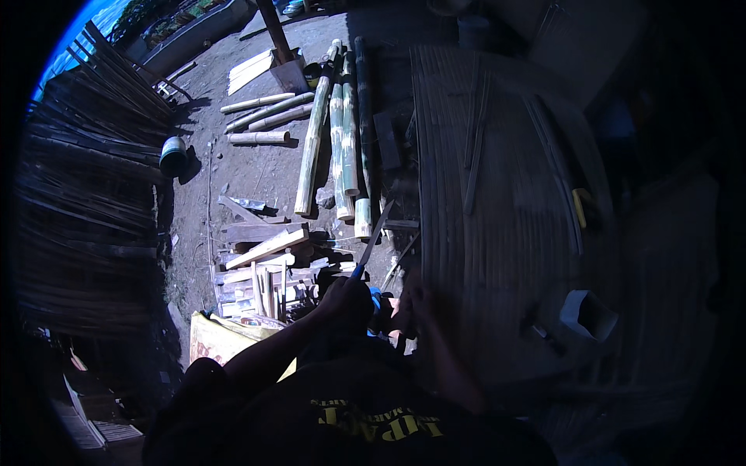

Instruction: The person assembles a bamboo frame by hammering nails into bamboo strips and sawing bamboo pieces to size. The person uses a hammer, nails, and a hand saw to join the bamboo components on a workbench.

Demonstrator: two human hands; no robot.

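My left hand (347, 298) is closed round the blue handle of a long-bladed knife (371, 247). Its blade slants up and to the right, the tip near a short upright-looking piece of cut bamboo (363, 218). At the left edge of the bamboo-slat table is my right hand (420, 301), in deep shade; its fingers are too dark to make out. Beyond the knife lie several long green bamboo poles (339, 147) on the ground. Just below and left of the blade is a heap of split wood pieces (268, 272).
On the bamboo-slat table (497, 295) at right lie a yellow-handled saw (580, 208), a white open container (588, 315) and a small dark tool (548, 337). Shorter bamboo lengths (268, 116) and a bucket (173, 155) are on the ground. A slatted bamboo stack (93, 194) fills the left.
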